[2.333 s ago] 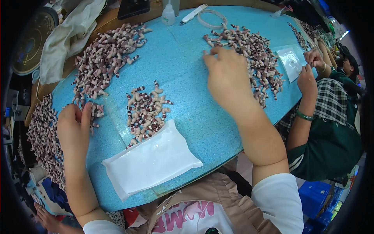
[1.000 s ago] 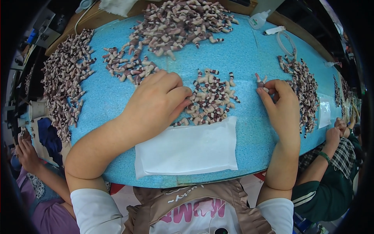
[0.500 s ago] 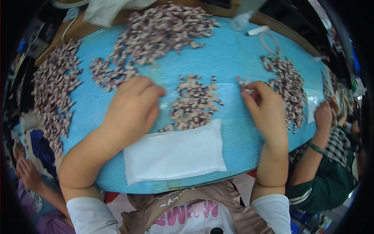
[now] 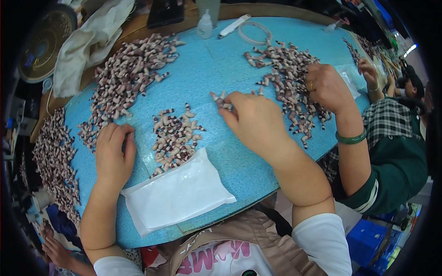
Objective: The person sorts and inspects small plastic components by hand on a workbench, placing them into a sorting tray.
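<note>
Blue speckled covering lay over the broad wooden worktable [image 4: 216, 69], curved by the lens; white plastic squeeze bottle [image 4: 204, 26], white-handled cutter [image 4: 234, 26] and translucent flat ring [image 4: 255, 33] sat along its far edge. Right hand [image 4: 258, 123] was over the table middle, thumb and forefinger pinched on a small mauve-and-cream branched piece [image 4: 222, 102]; material not clear. That piece stuck out of the grip's left side, its long axis slanting up toward the table's far left corner, pinkish tip leading. Left hand [image 4: 113, 155] was nearer the left edge, palm down, fingers curled, thumb a little apart from the forefinger; couldn't tell if it held anything. Key relation: small heap of cream and maroon bent tubular pieces [image 4: 174, 137] lay between the hands, left and nearward of the held piece, both hands about equally near it, neither touching. White rectangular packet [image 4: 178, 195] overlapped the heap's near end, close to the table's near edge. Left hand's fingers were just beside the near end of the big mauve-and-cream pile [image 4: 133, 76] toward the far left; contact unclear. Co-worker's fist [image 4: 328, 87] was at the right-side mauve-and-cream pile [image 4: 287, 69], by the right edge, contents hidden.
</note>
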### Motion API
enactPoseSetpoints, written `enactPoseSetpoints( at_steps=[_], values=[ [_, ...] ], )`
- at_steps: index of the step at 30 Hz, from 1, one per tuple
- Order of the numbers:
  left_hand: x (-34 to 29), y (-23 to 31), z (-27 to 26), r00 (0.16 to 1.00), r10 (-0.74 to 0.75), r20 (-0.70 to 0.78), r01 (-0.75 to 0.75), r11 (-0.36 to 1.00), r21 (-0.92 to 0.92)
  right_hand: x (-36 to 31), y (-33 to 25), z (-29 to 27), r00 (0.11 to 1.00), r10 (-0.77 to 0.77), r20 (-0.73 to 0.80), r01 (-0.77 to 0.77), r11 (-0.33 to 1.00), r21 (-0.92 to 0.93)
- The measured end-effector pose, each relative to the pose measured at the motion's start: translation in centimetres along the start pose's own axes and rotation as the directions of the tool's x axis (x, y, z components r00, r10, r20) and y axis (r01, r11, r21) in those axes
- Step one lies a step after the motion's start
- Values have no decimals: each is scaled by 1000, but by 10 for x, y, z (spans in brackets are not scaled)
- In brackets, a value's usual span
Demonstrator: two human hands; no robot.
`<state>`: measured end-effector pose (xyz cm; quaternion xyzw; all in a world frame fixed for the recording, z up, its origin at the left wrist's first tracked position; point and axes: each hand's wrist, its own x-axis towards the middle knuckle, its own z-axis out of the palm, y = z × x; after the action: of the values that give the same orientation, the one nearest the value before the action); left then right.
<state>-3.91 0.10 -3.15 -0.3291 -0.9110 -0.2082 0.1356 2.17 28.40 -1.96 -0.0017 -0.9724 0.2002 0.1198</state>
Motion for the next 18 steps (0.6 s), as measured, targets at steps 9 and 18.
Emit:
enactPoseSetpoints(
  at_steps=[9, 18],
  values=[
    [0, 2, 3, 1000, -19, -11, 19, 1000, -6, -2, 2, 4, 998, -35, -47, 34, 999, -20],
    [-1, 3, 2, 999, -47, 26, 47, 999, -10, -3, 3, 4, 998, -45, 41, 48, 997, -67]
  ],
)
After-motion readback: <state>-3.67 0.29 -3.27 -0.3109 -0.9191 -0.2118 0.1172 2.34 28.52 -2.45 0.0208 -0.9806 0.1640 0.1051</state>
